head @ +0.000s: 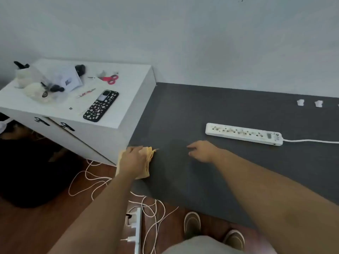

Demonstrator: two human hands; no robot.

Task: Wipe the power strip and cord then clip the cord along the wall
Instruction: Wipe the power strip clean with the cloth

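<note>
Dark tabletop [238,171]: left hand [134,156] grips cloth [146,162], power strip [244,133] beyond open right hand [203,151].

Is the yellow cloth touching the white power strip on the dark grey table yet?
No, the folded yellow cloth sits under the left hand at the table's left edge, well apart from the white power strip.

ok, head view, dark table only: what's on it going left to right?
yellow cloth under the left hand → right hand → power strip → white clips by the wall.
</note>
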